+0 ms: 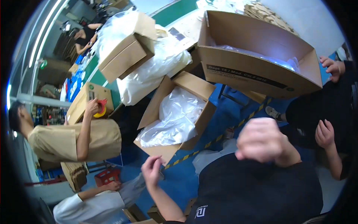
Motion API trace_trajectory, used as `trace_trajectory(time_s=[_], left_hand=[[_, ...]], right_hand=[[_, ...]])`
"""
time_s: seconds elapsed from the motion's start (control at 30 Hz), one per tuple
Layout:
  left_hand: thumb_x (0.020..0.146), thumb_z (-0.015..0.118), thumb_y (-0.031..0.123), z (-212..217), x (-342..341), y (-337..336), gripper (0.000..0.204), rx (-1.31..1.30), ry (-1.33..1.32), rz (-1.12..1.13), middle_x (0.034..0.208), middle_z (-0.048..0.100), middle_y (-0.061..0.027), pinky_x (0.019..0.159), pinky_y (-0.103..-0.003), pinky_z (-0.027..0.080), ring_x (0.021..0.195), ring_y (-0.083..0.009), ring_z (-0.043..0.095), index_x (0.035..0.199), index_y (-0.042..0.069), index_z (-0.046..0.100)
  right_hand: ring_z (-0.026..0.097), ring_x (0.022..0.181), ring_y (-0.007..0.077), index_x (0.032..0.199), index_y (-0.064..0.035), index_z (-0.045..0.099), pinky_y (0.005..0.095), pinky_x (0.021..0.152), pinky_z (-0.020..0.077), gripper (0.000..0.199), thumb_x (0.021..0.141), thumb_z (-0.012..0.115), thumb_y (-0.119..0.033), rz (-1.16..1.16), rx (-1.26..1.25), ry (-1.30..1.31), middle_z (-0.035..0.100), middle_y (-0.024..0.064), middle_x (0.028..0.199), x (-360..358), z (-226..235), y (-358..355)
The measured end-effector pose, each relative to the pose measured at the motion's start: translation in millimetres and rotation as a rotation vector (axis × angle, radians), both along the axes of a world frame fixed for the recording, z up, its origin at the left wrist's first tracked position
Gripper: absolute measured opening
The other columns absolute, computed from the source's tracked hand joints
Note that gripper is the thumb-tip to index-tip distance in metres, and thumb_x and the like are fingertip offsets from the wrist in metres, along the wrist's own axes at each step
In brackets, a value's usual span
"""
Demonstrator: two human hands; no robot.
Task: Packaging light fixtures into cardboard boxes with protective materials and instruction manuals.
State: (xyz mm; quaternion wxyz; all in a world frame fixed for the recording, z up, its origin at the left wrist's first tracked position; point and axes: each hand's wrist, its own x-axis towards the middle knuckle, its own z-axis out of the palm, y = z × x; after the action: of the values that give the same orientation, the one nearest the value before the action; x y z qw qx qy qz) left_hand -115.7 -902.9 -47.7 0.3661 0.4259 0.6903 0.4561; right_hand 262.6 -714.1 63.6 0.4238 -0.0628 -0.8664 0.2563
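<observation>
My left hand (152,170) is curled in front of an open cardboard box (151,106). Its fingertips reach the edge of the box's near flap; whether they pinch it I cannot see. A clear plastic bag (179,112) lines the box and bulges at the top, its contents unclear. Over my dark shirt, my right hand (263,143) is raised and closed like a fist, blurred by motion. Whatever it may hold is hidden. Beyond it stands a larger open carton (242,72) with clear plastic inside.
Left, a person in a tan shirt (74,140) holds a red tape dispenser (100,107) at a closed carton (89,99). White plastic sacks (149,71) and a tilted box (125,56) lie behind. At right, a co-worker's hands (325,133) are near. Yellow-black tape (212,141) crosses the blue floor.
</observation>
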Motion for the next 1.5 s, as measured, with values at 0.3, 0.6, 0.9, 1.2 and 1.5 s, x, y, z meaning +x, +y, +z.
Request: trace_trajectory(time_s=[0.3,0.6,0.9,1.2,1.5], left_hand=[[0.092,0.06,0.018,212.9,31.4,162.0,0.023,0.988,-0.028,-1.454,0.088,0.07,-0.0145,0.073,-0.036,0.051,0.08,-0.0276,0.065,0.102,0.0,0.071],[0.081,0.066,0.012,118.6,101.5,172.2,0.024,0.58,0.213,-0.967,0.094,0.062,-0.0116,0.08,-0.041,0.048,0.094,-0.0314,0.061,0.104,0.005,0.064],[0.088,0.063,0.011,88.2,65.4,120.5,0.023,0.317,0.351,-0.603,0.099,0.064,-0.0126,0.084,-0.039,0.048,0.097,-0.0295,0.062,0.11,0.004,0.065],[0.092,0.06,0.004,44.3,51.2,68.1,0.025,0.247,-0.377,-0.733,0.136,0.058,-0.0189,0.113,-0.047,0.032,0.137,-0.0372,0.044,0.115,0.002,0.068],[0.1,0.045,0.028,-72.8,-0.6,121.3,0.043,0.303,-0.789,-0.753,0.147,0.048,-0.0184,0.116,-0.047,0.029,0.137,-0.0311,0.044,0.134,0.004,0.057]], right_hand=[[0.067,0.088,0.0292,0.1,-0.0056,0.067,0.0376,0.077,0.0539,0.019,0.094,0.065,-0.023,-0.077,-0.826,-0.497,0.068,0.0122,0.094,-34.3,-180.8,-17.8],[0.022,0.15,0.0222,0.157,-0.0122,0.02,0.0381,0.116,0.0292,0.085,0.089,0.072,-0.019,0.812,-1.151,-0.583,0.027,0.0127,0.161,-223.2,-176.7,-22.7],[0.045,0.135,0.0286,0.148,-0.0034,0.029,0.0439,0.112,0.0382,0.09,0.081,0.084,-0.027,0.855,-1.487,-0.391,0.047,0.0192,0.144,-385.3,-187.7,-138.2],[0.052,0.104,0.0081,0.131,-0.0007,0.047,0.0273,0.088,0.0468,0.046,0.094,0.07,-0.014,0.842,-1.3,0.123,0.058,0.0021,0.108,-309.6,-59.3,26.1],[0.054,0.127,0.0243,0.143,-0.0017,0.042,0.0388,0.108,0.0431,0.065,0.084,0.067,0.005,0.005,-1.044,0.702,0.056,0.0128,0.136,8.7,-10.1,94.0]])
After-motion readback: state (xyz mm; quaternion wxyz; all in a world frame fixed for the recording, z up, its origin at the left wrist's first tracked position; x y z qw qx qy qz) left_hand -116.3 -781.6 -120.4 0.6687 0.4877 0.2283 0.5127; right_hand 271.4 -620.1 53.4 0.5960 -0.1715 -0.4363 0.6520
